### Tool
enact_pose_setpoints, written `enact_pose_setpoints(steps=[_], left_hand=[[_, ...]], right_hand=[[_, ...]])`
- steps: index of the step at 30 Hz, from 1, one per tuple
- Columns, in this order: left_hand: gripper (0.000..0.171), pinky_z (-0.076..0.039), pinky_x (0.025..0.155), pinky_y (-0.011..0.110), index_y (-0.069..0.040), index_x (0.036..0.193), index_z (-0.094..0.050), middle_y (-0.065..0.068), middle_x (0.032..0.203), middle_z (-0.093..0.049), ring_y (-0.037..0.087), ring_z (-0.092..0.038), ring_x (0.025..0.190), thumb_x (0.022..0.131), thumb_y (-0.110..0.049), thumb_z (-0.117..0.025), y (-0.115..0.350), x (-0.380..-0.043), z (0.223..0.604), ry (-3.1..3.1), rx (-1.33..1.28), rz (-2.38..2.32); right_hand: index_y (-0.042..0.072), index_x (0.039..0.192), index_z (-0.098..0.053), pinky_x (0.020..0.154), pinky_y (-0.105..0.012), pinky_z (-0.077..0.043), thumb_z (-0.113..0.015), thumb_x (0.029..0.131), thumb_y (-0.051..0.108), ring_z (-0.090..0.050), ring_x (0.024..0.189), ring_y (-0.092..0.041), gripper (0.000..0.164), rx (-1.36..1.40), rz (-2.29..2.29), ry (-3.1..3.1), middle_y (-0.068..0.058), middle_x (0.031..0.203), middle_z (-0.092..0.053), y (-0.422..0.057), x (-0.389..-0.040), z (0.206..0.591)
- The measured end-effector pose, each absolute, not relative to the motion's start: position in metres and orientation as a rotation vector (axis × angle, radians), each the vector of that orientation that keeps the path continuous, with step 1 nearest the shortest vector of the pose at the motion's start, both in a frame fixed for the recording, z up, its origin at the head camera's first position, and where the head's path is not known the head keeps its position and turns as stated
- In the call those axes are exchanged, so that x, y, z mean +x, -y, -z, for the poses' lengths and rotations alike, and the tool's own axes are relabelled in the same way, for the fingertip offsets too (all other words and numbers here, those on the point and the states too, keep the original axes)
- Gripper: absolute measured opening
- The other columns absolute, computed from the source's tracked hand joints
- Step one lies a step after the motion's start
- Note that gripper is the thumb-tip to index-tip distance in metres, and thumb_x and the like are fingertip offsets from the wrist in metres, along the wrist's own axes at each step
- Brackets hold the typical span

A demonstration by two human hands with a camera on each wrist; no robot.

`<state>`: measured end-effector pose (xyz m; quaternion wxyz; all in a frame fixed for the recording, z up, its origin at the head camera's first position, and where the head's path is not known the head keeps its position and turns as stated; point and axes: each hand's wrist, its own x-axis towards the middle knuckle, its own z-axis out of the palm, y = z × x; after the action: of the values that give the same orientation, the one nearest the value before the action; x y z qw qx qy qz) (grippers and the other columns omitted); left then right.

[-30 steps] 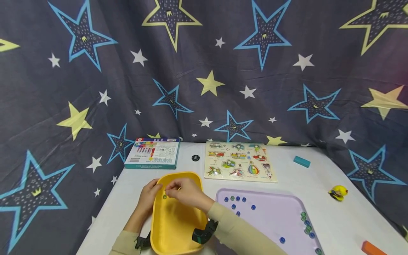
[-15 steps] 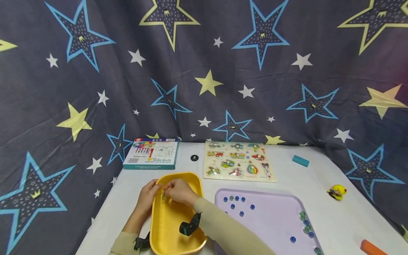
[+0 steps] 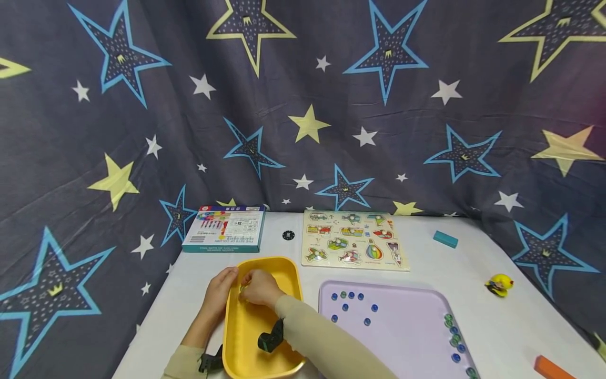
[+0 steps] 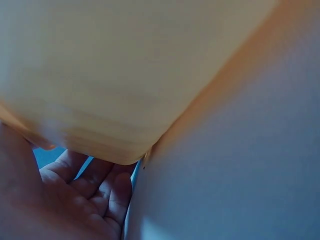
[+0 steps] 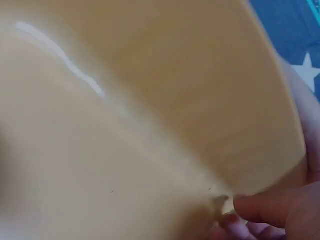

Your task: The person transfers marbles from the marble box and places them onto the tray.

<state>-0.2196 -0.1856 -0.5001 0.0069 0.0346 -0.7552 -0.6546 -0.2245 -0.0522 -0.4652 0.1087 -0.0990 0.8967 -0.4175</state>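
My left hand (image 3: 219,293) holds the upper left side of a deep yellow tray (image 3: 262,339), its thumb at the rim. In the left wrist view its curled fingers (image 4: 82,185) lie beneath the tray's edge. My right hand (image 3: 261,288) reaches inside, near the tray's upper left wall. Its thumb and fingertips pinch a small green glass marble (image 3: 243,288), partly hidden by the hand. The right wrist view shows the thumb (image 5: 265,207) against the fingers at the tray's corner, with the marble blurred between them.
A lilac tray (image 3: 402,326) with several blue and green marbles lies to the right. Behind are a puzzle board (image 3: 355,240), a boxed set (image 3: 224,229) and a black disc (image 3: 288,235). A teal block (image 3: 445,239), a yellow figure (image 3: 499,285) and an orange block (image 3: 553,367) lie farther right.
My right hand has moved slightly left and closed its fingertips on the green marble. Two blue marbles in the lilac tray have rolled right. My left hand keeps its hold.
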Motion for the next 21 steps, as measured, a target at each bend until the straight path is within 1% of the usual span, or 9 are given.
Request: enact_pose_setpoints(steps=[4,7,12,17,21], left_hand=[[0.042,-0.050,0.067,0.025,-0.005,0.107,-0.060,0.013,0.104,-0.058,0.020,-0.057,0.082,0.092,-0.042,-0.045,0.186,-0.220,0.500,2.362,0.117,2.028],[0.040,-0.050,0.066,0.025,-0.004,0.106,-0.060,0.013,0.102,-0.058,0.018,-0.057,0.080,0.092,-0.039,-0.046,0.186,-0.220,0.500,2.363,0.125,2.015],[0.040,-0.049,0.066,0.023,-0.002,0.107,-0.060,0.014,0.104,-0.058,0.015,-0.055,0.080,0.093,-0.037,-0.046,0.185,-0.220,0.498,2.379,0.113,1.986],[0.041,-0.048,0.069,0.022,-0.002,0.108,-0.059,0.014,0.104,-0.058,0.015,-0.055,0.083,0.093,-0.037,-0.045,0.186,-0.219,0.496,2.389,0.116,1.973],[0.042,-0.047,0.070,0.021,-0.003,0.109,-0.060,0.012,0.103,-0.059,0.014,-0.054,0.084,0.093,-0.039,-0.044,0.185,-0.218,0.497,2.425,0.118,1.916]], right_hand=[[0.011,0.070,-0.062,0.049,-0.020,-0.039,-0.071,0.067,0.009,-0.047,0.055,-0.010,0.010,-0.322,1.178,-2.703,0.006,0.064,-0.053,0.054,-0.226,0.469],[0.013,0.065,-0.060,0.047,-0.019,-0.038,-0.071,0.068,0.010,-0.046,0.052,-0.008,0.012,-0.360,1.130,-2.740,0.007,0.060,-0.051,0.055,-0.225,0.470],[0.015,0.063,-0.057,0.046,-0.018,-0.036,-0.073,0.069,0.012,-0.045,0.051,-0.008,0.017,-0.388,1.079,-2.772,0.007,0.059,-0.050,0.056,-0.224,0.470],[0.015,0.060,-0.057,0.043,-0.019,-0.035,-0.069,0.074,0.015,-0.045,0.047,-0.008,0.018,-0.437,1.056,-2.744,0.006,0.056,-0.050,0.053,-0.220,0.465],[0.015,0.062,-0.059,0.044,-0.019,-0.036,-0.067,0.077,0.018,-0.045,0.047,-0.007,0.018,-0.539,1.097,-2.688,0.007,0.055,-0.051,0.040,-0.211,0.453]])
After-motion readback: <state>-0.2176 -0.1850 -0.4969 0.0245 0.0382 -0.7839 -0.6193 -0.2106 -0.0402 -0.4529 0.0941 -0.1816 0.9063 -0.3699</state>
